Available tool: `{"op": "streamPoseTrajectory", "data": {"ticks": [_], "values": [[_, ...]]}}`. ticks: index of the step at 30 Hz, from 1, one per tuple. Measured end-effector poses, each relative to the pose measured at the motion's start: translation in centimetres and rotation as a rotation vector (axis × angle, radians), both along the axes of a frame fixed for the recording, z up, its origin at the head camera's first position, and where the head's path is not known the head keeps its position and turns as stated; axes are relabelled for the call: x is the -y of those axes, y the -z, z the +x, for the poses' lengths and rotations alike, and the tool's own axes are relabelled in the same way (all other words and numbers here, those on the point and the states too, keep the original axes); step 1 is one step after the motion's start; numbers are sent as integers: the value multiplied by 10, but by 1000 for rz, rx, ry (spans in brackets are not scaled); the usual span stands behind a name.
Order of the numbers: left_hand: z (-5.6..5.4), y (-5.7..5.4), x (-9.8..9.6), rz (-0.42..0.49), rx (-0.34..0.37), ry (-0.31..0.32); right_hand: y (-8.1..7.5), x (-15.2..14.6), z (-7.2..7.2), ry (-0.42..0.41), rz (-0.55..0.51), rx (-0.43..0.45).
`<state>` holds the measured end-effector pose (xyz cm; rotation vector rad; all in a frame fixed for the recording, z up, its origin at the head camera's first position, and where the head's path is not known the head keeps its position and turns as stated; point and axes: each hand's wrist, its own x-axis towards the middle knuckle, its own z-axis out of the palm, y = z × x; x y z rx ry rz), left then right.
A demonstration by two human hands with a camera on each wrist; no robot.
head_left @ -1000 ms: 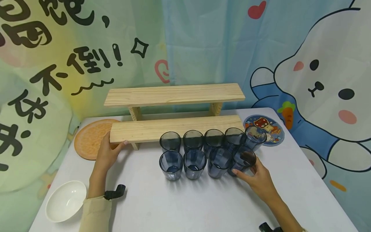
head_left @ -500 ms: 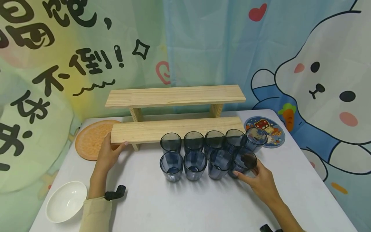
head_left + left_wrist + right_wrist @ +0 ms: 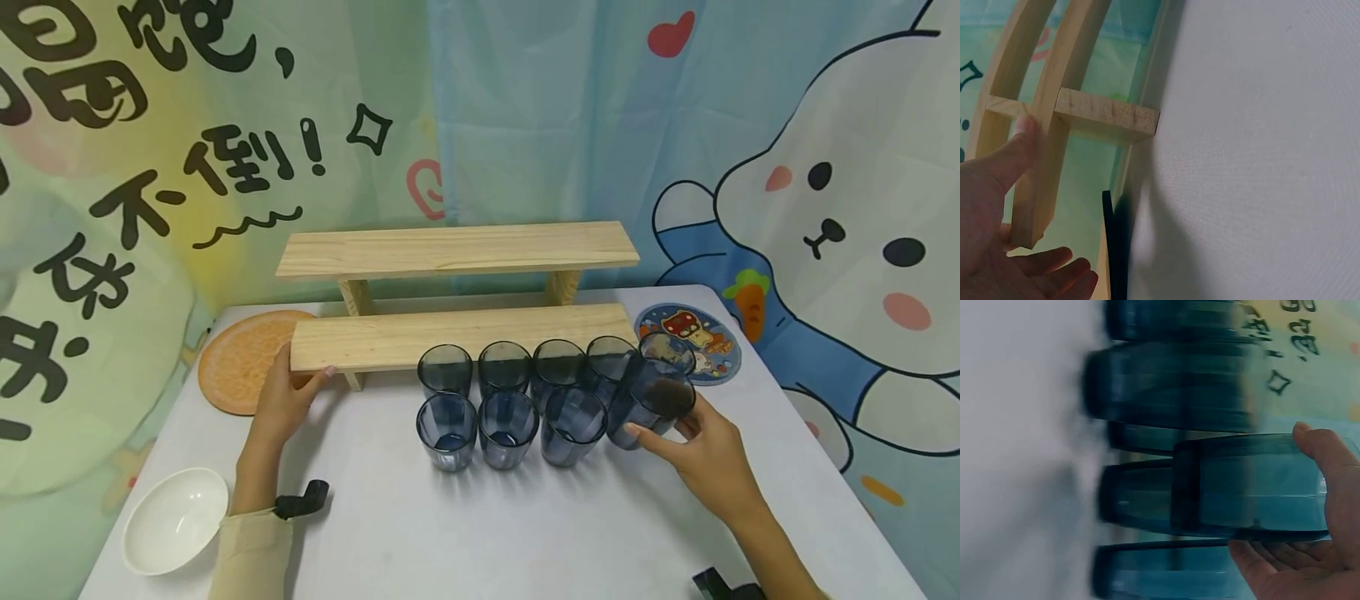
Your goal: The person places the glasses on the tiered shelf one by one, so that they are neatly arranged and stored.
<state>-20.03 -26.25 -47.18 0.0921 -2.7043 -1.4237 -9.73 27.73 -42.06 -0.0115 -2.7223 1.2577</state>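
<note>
1. We see one blue glass (image 3: 649, 407) at the right end of the front row, its base raised above its neighbours' in the right wrist view.
2. Our right hand (image 3: 711, 460) grips it, thumb on one side, fingers opposite.
3. Around it we count eight other glasses (image 3: 508, 432) on the white table (image 3: 465, 533).
4. Our left hand (image 3: 281, 408) grips the wooden stand (image 3: 375, 340) at its lower left end.
5. Farther out, we see a white bowl (image 3: 176, 521), orange disc (image 3: 242, 367) and patterned blue disc (image 3: 716, 337).
</note>
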Motion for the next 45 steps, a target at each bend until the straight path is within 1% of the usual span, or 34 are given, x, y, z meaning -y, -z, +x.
{"op": "streamPoseTrajectory", "data": {"ticks": [5, 7, 10, 12, 17, 19, 22, 24, 29, 35, 40, 45], "values": [[0, 1, 0, -3, 3, -6, -34, -2, -9, -2, 7, -30], [0, 0, 0, -8, 7, -11, -47, -3, -16, -9, 10, -48], [0, -1, 0, -13, 8, -17, -63, -5, -30, -17, 25, -76], [0, -1, 0, -12, 3, -17, -73, -7, -42, -17, 35, -96], [-1, 0, 0, -18, -13, -6, -92, -9, -79, -24, 50, -172], [-2, 0, 0, -24, -8, -3, -99, -9, -93, -14, 60, -174], [-2, -1, 1, -36, 8, -1, -108, -7, -114, 9, 71, -152], [-2, -1, 1, -37, 16, -3, -113, -4, -127, 15, 71, -146], [-1, 0, 1, -27, 22, -8, -120, 3, -163, 15, 51, -176], [-2, 2, 1, -14, 15, -4, -118, 6, -200, 27, 15, -179], [-2, 4, 2, -22, 10, 1, -113, 8, -221, 52, 20, -157], [-3, 4, 1, -20, -8, 3, -111, 12, -233, 49, 20, -140]]}}
